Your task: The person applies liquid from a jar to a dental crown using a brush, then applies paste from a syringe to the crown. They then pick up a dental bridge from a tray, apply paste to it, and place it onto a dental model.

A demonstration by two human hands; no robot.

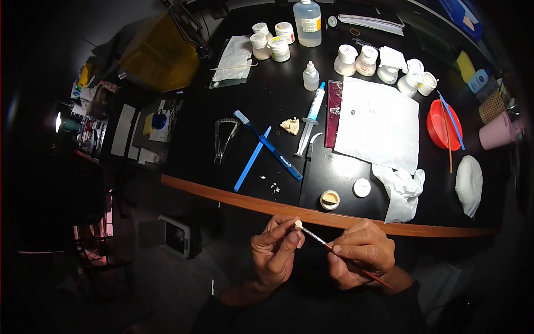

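My left hand (275, 249) pinches a small pale piece (298, 224) between its fingertips, just below the wooden front edge of the table. A thin red-handled brush (339, 253) lies in my right hand (359, 253), gripped like a pen. Its tip touches the small piece. Both hands are close together in front of my body. On the table just above them stands a small open pot (330, 200) of tan paste with its white lid (361, 187) beside it.
The black table (278, 100) holds a blue toothbrush (268, 145), a blue stick (252, 160), metal calipers (225, 139), a syringe (310, 120), a tooth model (290, 126), white paper (378, 122), crumpled tissue (403, 192), several jars (271, 40), a red bowl (443, 125) and a pink cup (497, 131).
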